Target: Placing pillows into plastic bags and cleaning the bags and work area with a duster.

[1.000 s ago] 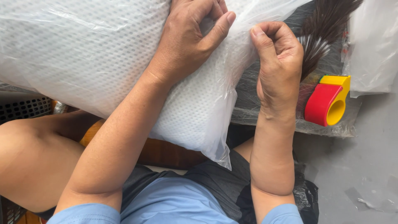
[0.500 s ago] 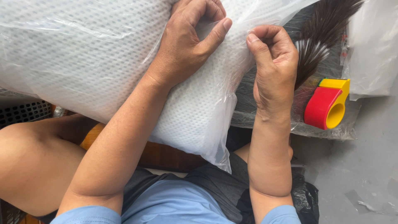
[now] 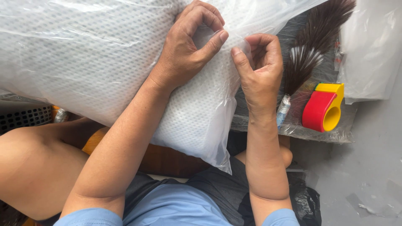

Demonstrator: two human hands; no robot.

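Observation:
A large white textured cushion in a clear plastic bag (image 3: 83, 62) lies across my lap. My left hand (image 3: 188, 50) rests on top of the bag, thumb and fingers pinching the clear film near its upper right edge. My right hand (image 3: 259, 69) is just beside it, fingers curled and pinching the same film. The two thumbs almost touch.
A dark feather duster (image 3: 310, 50) with a foil-wrapped handle lies to the right of my right hand. A red and yellow tape dispenser (image 3: 322, 109) sits next to it on plastic sheeting. More clear plastic (image 3: 372, 46) is at far right. Grey floor (image 3: 360, 175) lies below.
Both hands have shifted slightly along the bag's edge. My right hand has moved closer to my left, and the fingers have regripped the film.

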